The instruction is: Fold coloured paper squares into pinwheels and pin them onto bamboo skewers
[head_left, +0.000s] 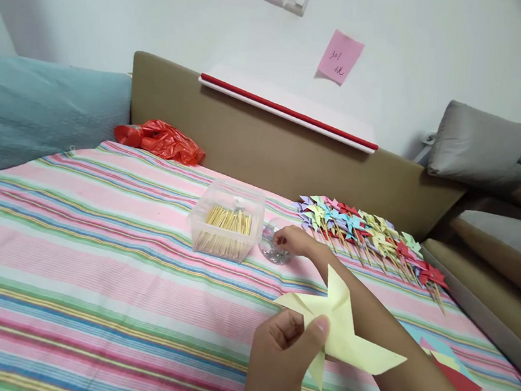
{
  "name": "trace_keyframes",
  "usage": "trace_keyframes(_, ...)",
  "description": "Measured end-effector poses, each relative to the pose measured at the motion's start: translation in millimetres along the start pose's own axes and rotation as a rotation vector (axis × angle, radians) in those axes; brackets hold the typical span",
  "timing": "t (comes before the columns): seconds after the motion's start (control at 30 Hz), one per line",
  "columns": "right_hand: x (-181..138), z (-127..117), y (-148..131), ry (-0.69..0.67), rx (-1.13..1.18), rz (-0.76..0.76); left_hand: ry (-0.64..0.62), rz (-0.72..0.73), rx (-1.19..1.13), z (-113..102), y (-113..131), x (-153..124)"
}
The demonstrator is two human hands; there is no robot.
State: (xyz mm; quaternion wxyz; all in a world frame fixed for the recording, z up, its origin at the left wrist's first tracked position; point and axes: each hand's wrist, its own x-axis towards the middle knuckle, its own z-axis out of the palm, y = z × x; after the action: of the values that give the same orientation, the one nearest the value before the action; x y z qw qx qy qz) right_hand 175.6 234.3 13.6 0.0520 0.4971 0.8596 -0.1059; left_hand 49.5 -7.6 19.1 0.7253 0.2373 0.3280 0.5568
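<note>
My left hand (pixel 280 355) pinches a pale yellow paper pinwheel (pixel 339 327) between thumb and curled fingers, with the thumb pressed near its middle. Beyond it, my right hand (pixel 295 240) is at a small round clear container (pixel 268 250) of tiny silvery pieces. Its fingers are bent together over the container's rim, and whatever they hold is too small to make out. Just left of that container stands a clear plastic box (pixel 196 223) with many thin wooden sticks (pixel 229 220) in it. My right forearm passes behind the pinwheel.
Colourful pinwheels on sticks (pixel 369 233) lie in a pile at the back right. Coloured paper sheets (pixel 469 382) are at the lower right, partly behind my forearm. A red plastic bag (pixel 167 141) lies by the brown headboard (pixel 267 140). Striped cloth (pixel 93 264) covers the surface.
</note>
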Motion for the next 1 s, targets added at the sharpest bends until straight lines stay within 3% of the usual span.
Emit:
trace_keyframes(0.33,11,11,11,-0.079,-0.016,0.027,0.007,-0.001,-0.039,7,0,-2)
trace_keyframes(0.63,16,19,25,-0.083,0.028,-0.057,-0.013,-0.009,-0.065,5,-4,1)
trace_keyframes(1.0,9,12,15,-0.085,0.051,-0.126,-0.014,-0.009,-0.057,6,-2,1)
